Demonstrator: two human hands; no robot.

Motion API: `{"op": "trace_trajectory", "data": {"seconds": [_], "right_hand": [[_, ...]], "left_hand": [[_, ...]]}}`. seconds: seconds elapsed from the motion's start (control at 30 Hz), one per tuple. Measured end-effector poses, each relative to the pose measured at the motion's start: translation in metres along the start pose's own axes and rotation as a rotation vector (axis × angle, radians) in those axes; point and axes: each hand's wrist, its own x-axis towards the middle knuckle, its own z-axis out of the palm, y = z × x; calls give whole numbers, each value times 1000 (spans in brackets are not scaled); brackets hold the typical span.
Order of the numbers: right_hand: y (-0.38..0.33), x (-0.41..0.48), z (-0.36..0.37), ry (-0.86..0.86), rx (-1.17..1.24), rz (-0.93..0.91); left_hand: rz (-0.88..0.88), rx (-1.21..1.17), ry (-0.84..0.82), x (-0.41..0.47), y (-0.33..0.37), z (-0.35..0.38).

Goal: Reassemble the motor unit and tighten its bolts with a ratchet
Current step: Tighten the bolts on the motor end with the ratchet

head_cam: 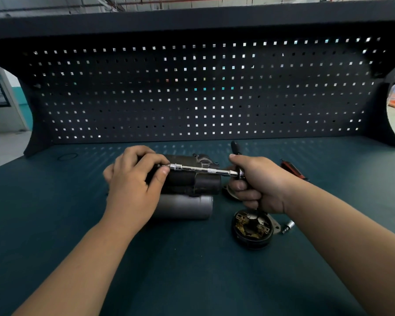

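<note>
Left grip (132, 181) is pinching the chrome ratchet (201, 170) tip-first against the dark cylindrical motor unit (192, 183) on the teal surface (192, 270); right grip (260, 183) is clamping its handle. Probably seating the socket; next, turning.

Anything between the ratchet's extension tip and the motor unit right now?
No separate object is visible. The left hand pinches the extension tip at the motor unit left end, so its fingers hide the contact point; whether it sits on a bolt cannot be told. The right hand grips the ratchet.
</note>
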Motion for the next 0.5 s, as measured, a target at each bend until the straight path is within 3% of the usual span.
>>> {"op": "trace_trajectory", "data": {"seconds": [0.13,0.23,0.37,0.5], "right_hand": [[2,-1,2,124,-212,-222],[8,-2,-2,301,-567,-496],[13,-10,-15,340,-1132,-948],[13,-12,-16,330,-1199,-1051]], "left_hand": [[-4,-16,5,0,0,-1],[-2,-19,4,0,0,-1],[-6,-15,3,1,-1,0],[-1,-20,3,1,-2,0]]}}
